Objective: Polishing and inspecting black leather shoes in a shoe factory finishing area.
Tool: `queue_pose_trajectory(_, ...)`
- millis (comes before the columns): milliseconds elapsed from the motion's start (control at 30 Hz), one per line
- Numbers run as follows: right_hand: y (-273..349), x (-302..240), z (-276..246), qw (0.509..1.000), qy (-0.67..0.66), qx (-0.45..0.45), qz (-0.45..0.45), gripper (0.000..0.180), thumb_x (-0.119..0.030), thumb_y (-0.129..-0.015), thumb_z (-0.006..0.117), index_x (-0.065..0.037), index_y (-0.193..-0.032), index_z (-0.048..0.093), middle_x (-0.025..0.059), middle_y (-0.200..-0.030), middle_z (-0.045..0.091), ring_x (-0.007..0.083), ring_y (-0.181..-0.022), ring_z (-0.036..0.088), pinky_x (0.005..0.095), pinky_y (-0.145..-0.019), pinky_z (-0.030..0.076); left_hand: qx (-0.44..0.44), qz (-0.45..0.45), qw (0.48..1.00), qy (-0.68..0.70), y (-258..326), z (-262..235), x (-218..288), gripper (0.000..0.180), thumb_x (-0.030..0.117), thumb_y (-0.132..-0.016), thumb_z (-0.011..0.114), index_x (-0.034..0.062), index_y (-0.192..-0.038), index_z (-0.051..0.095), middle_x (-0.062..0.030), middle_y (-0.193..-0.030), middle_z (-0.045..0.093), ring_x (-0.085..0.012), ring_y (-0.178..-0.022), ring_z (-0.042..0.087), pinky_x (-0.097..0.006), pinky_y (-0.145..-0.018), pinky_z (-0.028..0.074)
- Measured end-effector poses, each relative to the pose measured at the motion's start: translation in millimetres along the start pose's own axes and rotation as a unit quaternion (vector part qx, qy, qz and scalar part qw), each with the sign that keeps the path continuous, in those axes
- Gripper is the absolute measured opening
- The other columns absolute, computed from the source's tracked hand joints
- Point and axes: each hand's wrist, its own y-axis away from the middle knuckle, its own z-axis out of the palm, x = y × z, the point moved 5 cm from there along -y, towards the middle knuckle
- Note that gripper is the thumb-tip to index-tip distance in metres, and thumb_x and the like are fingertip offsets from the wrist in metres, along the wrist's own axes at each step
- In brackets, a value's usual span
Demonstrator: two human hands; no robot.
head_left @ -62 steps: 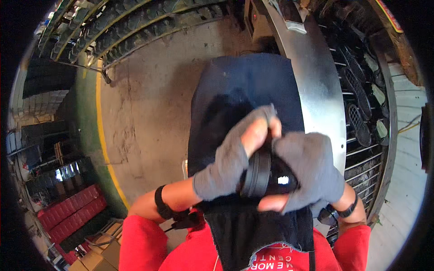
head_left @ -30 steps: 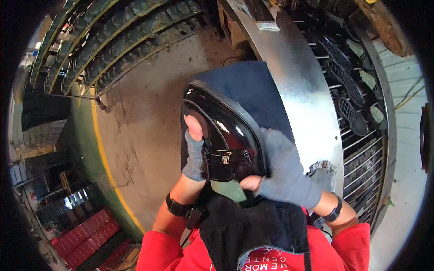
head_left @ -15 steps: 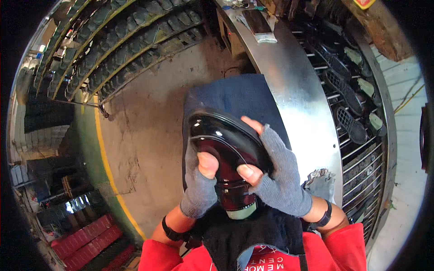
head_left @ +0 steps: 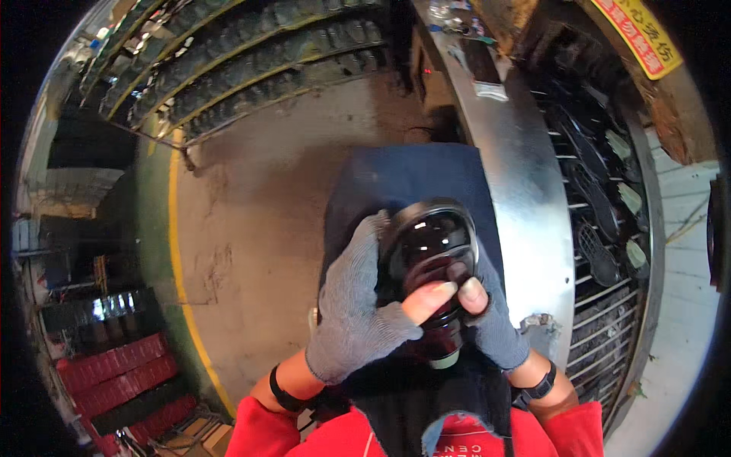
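Head view, followed from a distance: I see the left hand [head_left: 354, 308], in a grey fingerless glove, lying along the left side of a glossy black shoe [head_left: 434, 238], its thumb bent across the upper and its fingers stretched beside it; the right hand [head_left: 493, 324], gloved alike, clasps the opposite side, its thumb beside the other and its remaining fingers hidden. I read both hands as closed about the shoe, though how firmly they press I cannot tell. The shoe is held before the torso, toe pointing away, with a pale green piece [head_left: 445, 361] showing at the heel end. Behind it spreads a dark blue cloth [head_left: 419, 164]; I cannot tell whether they touch. I judge the step in hand to be working the upper with the thumbs; a further move would call for one hand to steady the shoe while the other thumb shifts. To the right runs a metal tabletop [head_left: 533, 228], then a rack [head_left: 609, 301] of rods bearing dark soles [head_left: 599, 255]; to the left lies the floor [head_left: 251, 190], with loaded shelves [head_left: 266, 59] beyond.
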Motion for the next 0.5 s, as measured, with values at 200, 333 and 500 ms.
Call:
queue_pose_trajectory(200,-17,9,14,0.997,-0.048,-0.057,0.032,0.077,-0.052,-0.094,0.066,0.001,-0.147,0.048,0.0147,-0.14,0.059,0.0249,-0.131,0.055,0.0392,-0.114,0.043,-0.118,0.112,0.98,-0.116,-41,-16,44,0.062,0.023,-0.08,0.085,0.0013,-0.133,0.06,-0.0113,-0.118,0.074,-0.0227,-0.11,0.07,-0.036,-0.099,0.053)
queue_pose_trajectory(333,-15,17,14,0.998,0.003,-0.059,0.005,0.079,-0.055,-0.092,0.065,0.0,-0.145,0.049,0.0152,-0.138,0.06,0.0262,-0.131,0.056,0.0413,-0.114,0.042,-0.169,0.181,0.942,-0.226,-37,-20,39,0.051,0.024,-0.083,0.081,0.0029,-0.126,0.065,-0.0149,-0.119,0.076,-0.027,-0.11,0.073,-0.039,-0.099,0.055)
queue_pose_trajectory(500,-8,49,6,0.997,-0.045,-0.058,0.022,0.081,-0.057,-0.091,0.065,0.001,-0.146,0.049,0.0153,-0.138,0.061,0.0266,-0.132,0.056,0.0409,-0.115,0.042,-0.189,0.245,0.907,-0.287,-36,-12,48,0.044,0.026,-0.084,0.078,0.005,-0.12,0.066,-0.0158,-0.116,0.076,-0.0315,-0.11,0.073,-0.042,-0.098,0.056)
